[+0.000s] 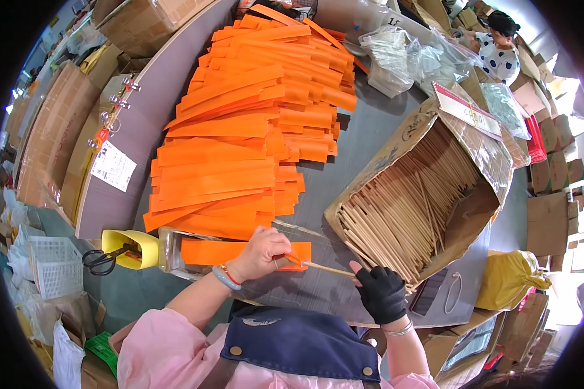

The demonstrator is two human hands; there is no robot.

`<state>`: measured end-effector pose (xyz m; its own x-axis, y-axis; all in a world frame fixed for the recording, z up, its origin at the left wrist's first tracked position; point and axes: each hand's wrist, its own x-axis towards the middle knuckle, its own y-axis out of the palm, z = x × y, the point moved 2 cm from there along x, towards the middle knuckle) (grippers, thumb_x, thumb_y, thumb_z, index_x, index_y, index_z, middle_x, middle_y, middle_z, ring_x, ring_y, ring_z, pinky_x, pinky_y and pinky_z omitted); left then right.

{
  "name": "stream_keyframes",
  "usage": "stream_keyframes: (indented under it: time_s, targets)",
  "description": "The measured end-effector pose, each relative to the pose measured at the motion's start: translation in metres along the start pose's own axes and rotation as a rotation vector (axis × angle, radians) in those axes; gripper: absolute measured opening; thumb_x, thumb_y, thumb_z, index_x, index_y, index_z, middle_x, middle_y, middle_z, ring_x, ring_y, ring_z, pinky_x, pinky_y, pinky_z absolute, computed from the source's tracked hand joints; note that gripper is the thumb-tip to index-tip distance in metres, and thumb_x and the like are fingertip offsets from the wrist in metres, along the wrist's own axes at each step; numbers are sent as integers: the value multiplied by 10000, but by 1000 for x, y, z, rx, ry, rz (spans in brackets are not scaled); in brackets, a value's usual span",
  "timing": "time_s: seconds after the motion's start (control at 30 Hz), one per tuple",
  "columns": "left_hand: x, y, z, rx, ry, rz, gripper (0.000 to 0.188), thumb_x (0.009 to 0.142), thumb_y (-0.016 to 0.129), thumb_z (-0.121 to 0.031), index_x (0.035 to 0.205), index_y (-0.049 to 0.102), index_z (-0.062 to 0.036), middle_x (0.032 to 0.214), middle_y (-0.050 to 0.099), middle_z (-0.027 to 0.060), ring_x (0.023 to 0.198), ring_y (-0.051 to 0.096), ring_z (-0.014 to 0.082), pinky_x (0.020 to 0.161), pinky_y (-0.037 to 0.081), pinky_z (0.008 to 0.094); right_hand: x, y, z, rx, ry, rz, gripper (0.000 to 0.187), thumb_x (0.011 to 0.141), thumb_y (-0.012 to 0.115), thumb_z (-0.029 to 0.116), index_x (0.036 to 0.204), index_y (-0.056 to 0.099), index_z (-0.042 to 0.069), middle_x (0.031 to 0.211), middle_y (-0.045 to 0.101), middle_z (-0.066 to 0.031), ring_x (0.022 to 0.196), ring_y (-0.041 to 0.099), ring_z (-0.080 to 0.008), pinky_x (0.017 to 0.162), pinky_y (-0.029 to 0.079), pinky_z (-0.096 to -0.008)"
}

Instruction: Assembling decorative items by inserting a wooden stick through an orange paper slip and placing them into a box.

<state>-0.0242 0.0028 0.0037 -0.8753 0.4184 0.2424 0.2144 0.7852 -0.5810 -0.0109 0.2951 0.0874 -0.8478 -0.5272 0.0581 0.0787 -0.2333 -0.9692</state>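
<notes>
My left hand (pixel 261 253), with a bracelet on the wrist, pinches the end of an orange paper sleeve (pixel 230 251) lying flat in front of me. My right hand (pixel 381 292), in a black fingerless glove, holds a pair of thin wooden sticks (pixel 324 268) whose tip goes into the sleeve's open end at my left fingers. Just right of my hands stands an open cardboard box (pixel 474 223) packed with several more wooden sticks (pixel 402 207). A big heap of orange sleeves (pixel 253 123) covers the grey table (pixel 370 136) beyond.
A yellow cup (pixel 131 248) holding black scissors sits at the left. Clear plastic bags (pixel 409 58) lie at the far end, where another person (pixel 499 45) sits. Cardboard boxes (pixel 52 129) line the left side, a white basket (pixel 55 266) below them, a yellow sack (pixel 509 279) at right.
</notes>
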Motion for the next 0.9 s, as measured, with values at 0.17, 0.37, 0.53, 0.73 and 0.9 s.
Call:
stream_keyframes:
  time_s: [0.17,0.37,0.53,0.73,0.9]
  targets:
    - [5,-3,-3,-36,13,20,172,824,762,-288,862,671,-148,870,629,-31,832,545,191,770,352,332,0,-4,0,-63,-12,-3,452,774,770,221,1219,690,245,696,515,-55,602,563,-254,533,432,-396]
    - [24,1,-60,216,231,64,144,819,751,-254,873,685,-137,871,653,-26,790,603,182,725,406,338,14,15,21,90,-124,155,428,870,680,246,1273,623,113,789,613,-56,697,616,-269,633,484,-408]
    - [31,-24,-60,413,171,56,181,717,705,-167,893,677,-133,839,647,-9,741,605,193,613,431,346,12,3,0,626,178,-102,573,1021,492,274,1491,343,-18,1312,540,-252,1201,537,-376,1010,425,-417]
    - [46,-34,-53,515,197,-99,219,761,728,-240,930,686,-108,920,617,48,874,579,241,740,449,377,19,15,-15,627,382,-328,311,888,657,48,1192,600,14,1159,629,-211,1108,613,-338,937,483,-408]
    - [4,-8,-18,303,-70,53,364,763,789,-285,1033,694,-59,976,602,78,928,540,264,829,437,397,12,22,-89,-24,381,-352,218,837,676,152,1030,675,50,1012,642,-131,933,584,-331,796,472,-439]
